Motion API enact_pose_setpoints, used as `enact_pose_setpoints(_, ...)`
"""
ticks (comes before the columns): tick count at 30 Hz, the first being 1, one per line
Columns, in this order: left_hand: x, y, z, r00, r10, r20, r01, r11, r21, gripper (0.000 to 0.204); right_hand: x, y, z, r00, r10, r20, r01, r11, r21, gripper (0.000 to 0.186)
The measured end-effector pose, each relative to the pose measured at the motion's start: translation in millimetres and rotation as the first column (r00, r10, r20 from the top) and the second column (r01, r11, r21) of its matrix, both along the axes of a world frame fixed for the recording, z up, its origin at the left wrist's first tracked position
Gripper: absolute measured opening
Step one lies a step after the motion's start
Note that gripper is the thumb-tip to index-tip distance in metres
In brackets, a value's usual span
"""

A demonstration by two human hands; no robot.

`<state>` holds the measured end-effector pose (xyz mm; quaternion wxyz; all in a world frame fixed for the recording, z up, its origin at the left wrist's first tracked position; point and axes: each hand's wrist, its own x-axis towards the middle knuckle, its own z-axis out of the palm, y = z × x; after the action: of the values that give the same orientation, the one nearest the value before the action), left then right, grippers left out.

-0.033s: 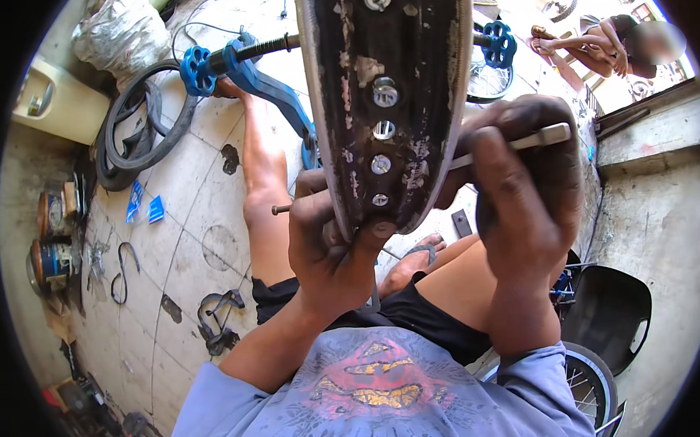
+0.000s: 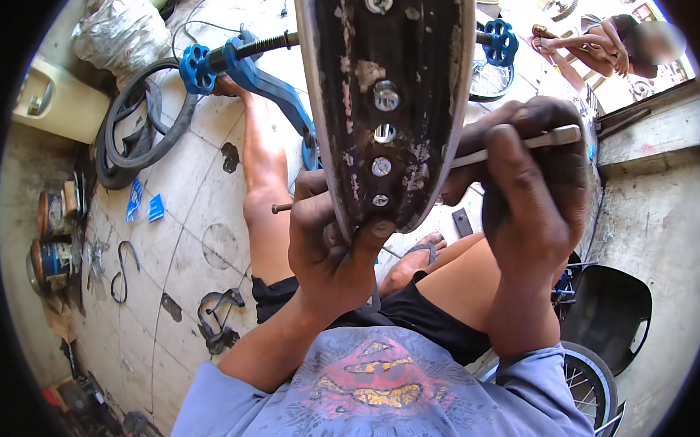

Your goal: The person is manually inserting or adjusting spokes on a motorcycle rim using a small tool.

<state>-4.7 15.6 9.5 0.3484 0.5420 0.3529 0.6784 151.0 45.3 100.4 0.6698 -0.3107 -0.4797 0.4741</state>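
A dark, worn wheel rim [image 2: 402, 58], with several spoke nipples along its middle, stands upright before me in a blue wheel truing stand [image 2: 273, 91]. My left hand [image 2: 326, 241] is closed around the rim's near end, its thumb pressed on the inner channel. To the left of those fingers a thin rusty rod with a small head [image 2: 282, 208] sticks out; its other end is hidden. Beside the rim's right edge, my right hand [image 2: 532, 179] is closed on a slim, flat metal tool [image 2: 557, 136]. The tool's far end disappears behind the rim.
Black tyres [image 2: 149, 127] lie on the tiled floor at left, near a plastic bag [image 2: 121, 33]. Blue packets [image 2: 157, 209] and a black strap [image 2: 124, 272] lie closer. A spoked wheel [image 2: 591, 381] stands at lower right. Another person [image 2: 603, 46] sits at far right.
My right hand and the metal tool have shifted slightly to the right. The rim has barely moved, and my left hand keeps its place on it.
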Motion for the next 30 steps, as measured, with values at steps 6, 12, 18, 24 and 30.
enact_pose_setpoints(6, -27, 0, -34, 0.960, -0.088, -0.266, 0.083, 0.996, -0.030, 0.024, 20, -1, -22, 0.999, -0.029, 0.033, 0.033, 0.989, -0.141, 0.020)
enact_pose_setpoints(12, -39, 13, -56, 0.539, -0.064, -0.840, -0.038, 0.994, -0.101, 0.038, 16, 1, -35, 0.996, -0.016, 0.088, 0.031, 0.984, -0.174, 0.023)
enact_pose_setpoints(18, -40, 14, -61, 0.537, -0.050, -0.842, -0.076, 0.991, -0.107, 0.043, 11, -3, -38, 0.993, -0.024, 0.118, 0.044, 0.984, -0.174, 0.026)
enact_pose_setpoints(24, -44, 14, -57, 0.473, -0.083, -0.877, -0.014, 0.995, -0.102, 0.041, 10, -4, -45, 0.989, -0.042, 0.141, 0.072, 0.975, -0.212, 0.027)
enact_pose_setpoints(30, -36, 15, -41, 0.400, 0.041, -0.916, -0.014, 0.999, 0.039, 0.042, 4, 4, -52, 0.987, -0.099, 0.129, 0.128, 0.962, -0.241, 0.022)
